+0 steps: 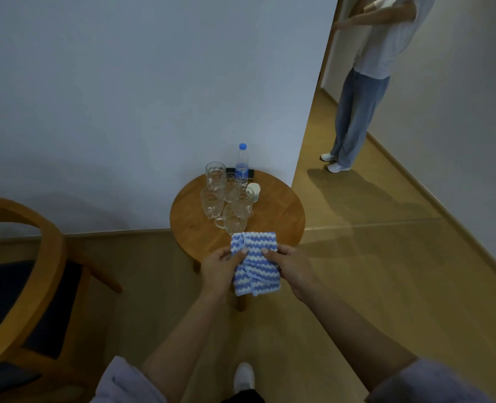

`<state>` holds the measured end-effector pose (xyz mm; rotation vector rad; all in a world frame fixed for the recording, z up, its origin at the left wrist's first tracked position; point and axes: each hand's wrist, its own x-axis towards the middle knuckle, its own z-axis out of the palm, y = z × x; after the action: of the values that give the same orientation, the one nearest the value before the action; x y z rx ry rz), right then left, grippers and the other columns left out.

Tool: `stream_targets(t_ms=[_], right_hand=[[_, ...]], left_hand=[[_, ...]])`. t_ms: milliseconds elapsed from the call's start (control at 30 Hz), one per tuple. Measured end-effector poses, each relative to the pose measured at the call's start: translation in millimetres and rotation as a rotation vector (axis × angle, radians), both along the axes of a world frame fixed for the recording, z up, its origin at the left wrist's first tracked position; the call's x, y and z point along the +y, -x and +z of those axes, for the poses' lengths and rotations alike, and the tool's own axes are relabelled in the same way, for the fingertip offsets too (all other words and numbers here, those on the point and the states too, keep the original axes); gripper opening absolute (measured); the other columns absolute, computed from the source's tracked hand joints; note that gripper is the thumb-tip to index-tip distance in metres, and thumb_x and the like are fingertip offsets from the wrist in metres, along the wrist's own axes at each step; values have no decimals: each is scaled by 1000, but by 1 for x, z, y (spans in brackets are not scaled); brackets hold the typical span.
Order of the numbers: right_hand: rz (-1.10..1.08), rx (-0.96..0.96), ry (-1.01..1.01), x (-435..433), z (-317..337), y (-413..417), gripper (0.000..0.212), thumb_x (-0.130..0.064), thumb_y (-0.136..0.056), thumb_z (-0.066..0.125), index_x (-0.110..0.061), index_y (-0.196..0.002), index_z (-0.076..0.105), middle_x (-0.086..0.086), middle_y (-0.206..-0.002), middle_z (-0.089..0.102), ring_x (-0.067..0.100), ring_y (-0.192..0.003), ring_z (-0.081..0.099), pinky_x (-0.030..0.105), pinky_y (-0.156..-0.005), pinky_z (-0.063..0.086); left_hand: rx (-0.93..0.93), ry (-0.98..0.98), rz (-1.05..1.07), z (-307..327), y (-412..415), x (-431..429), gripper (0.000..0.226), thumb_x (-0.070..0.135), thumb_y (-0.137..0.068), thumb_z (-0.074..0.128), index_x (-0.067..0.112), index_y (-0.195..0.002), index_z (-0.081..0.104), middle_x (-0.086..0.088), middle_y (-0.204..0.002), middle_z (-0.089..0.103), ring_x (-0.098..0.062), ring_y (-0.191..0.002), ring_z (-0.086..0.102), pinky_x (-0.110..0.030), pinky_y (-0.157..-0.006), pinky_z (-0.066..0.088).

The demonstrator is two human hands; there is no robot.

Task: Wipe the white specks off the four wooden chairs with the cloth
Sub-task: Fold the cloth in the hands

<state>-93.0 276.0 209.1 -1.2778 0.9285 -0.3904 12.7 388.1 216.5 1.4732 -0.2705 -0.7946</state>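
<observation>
Over the near edge of the round table, I am holding the folded blue-and-white cloth between both hands. My left hand is pinching its left side and my right hand is gripping its right side, thumbs on top. Only one wooden chair is showing, at the left, well apart from the cloth, and I cannot make out any specks on it. I am judging that no wiping is under way yet and all four chairs are waiting.

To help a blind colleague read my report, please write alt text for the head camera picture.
The left hand and right hand grip a blue-and-white striped cloth over the near edge of a round wooden table with glass mugs and a water bottle. A wooden chair stands at the left; another person stands at the far right.
</observation>
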Motion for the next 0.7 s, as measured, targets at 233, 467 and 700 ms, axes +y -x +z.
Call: stream_targets(t_ms=[233, 467, 700], right_hand=[[10, 38, -30, -76, -17, -38, 20, -22, -89, 68, -11, -106, 67, 5, -99, 73, 16, -85, 72, 30, -72, 59], [17, 119, -39, -136, -54, -53, 29, -21, -86, 70, -4, -109, 68, 12, -104, 72, 24, -92, 70, 42, -83, 58], [69, 186, -57, -191, -122, -71, 25, -23, -88, 70, -9, -108, 69, 5, -101, 72, 21, -91, 70, 42, -85, 57]], left_hand=[[7, -68, 0, -21, -41, -79, 22, 17, -82, 71, 5, -100, 65, -7, -92, 71, -12, -74, 70, -20, -56, 55], [53, -136, 18, -56, -52, -134, 18, 19, -82, 72, 10, -97, 65, -5, -89, 71, -10, -72, 69, -20, -53, 53], [39, -215, 27, -134, -69, -186, 13, 21, -81, 73, 15, -90, 65, -6, -92, 71, -18, -82, 70, -33, -69, 58]])
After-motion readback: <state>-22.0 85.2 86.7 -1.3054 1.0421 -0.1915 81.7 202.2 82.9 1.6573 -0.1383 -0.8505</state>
